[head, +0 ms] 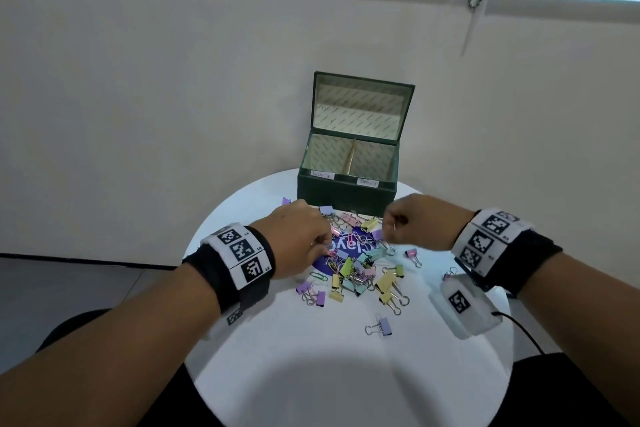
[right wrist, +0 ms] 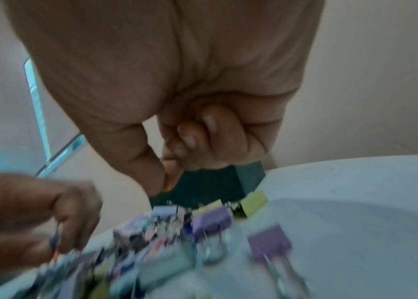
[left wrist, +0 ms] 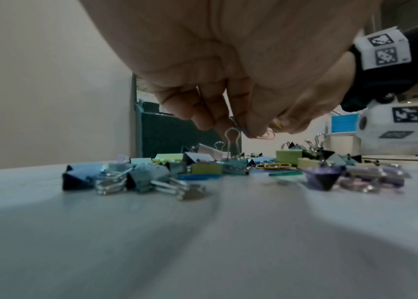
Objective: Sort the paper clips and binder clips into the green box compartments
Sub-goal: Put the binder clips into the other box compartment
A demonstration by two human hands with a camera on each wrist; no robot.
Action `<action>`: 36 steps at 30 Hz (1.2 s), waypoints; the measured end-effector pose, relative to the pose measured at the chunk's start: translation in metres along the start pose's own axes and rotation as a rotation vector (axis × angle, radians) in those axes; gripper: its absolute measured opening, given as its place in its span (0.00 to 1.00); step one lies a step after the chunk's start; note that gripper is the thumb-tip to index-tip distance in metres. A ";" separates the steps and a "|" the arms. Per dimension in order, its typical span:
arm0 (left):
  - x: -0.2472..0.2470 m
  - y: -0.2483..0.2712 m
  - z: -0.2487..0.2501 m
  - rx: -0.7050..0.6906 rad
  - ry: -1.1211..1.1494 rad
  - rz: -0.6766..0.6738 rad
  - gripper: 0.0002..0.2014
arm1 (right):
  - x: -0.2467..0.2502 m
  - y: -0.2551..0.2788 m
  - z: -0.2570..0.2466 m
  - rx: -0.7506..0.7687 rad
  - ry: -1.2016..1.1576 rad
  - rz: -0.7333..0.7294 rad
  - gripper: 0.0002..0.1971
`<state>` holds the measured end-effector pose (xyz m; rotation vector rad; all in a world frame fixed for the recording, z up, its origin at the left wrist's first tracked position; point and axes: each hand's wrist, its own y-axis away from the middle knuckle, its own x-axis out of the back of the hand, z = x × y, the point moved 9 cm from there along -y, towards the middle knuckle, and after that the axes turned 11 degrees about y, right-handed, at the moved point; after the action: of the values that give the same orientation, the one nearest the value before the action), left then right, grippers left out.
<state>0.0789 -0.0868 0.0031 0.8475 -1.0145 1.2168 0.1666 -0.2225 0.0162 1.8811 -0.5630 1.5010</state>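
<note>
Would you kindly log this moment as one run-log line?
left hand: pinching paper clips | right hand: curled, contents unclear | green box: open, compartments look empty | clip pile: on table

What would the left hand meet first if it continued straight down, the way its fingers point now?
Probably the pile of clips directly below. The left hand points its fingertips down, pinching paper clips just above an upright binder-clip handle; that handle looks first, though depth is unclear.
</note>
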 end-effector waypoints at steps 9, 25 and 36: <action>0.003 -0.001 -0.007 0.066 0.082 0.017 0.07 | 0.068 -0.047 0.029 -0.187 -0.244 0.382 0.04; 0.030 -0.021 -0.009 0.170 0.103 0.067 0.07 | 0.028 0.000 0.029 0.042 -0.482 0.482 0.26; 0.061 -0.121 0.010 0.237 0.135 0.194 0.12 | 0.058 -0.014 0.050 -0.093 -0.758 0.664 0.16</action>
<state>0.2000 -0.0955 0.0652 0.8502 -0.8685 1.5612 0.2253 -0.2447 0.0628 2.2831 -1.7012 1.0160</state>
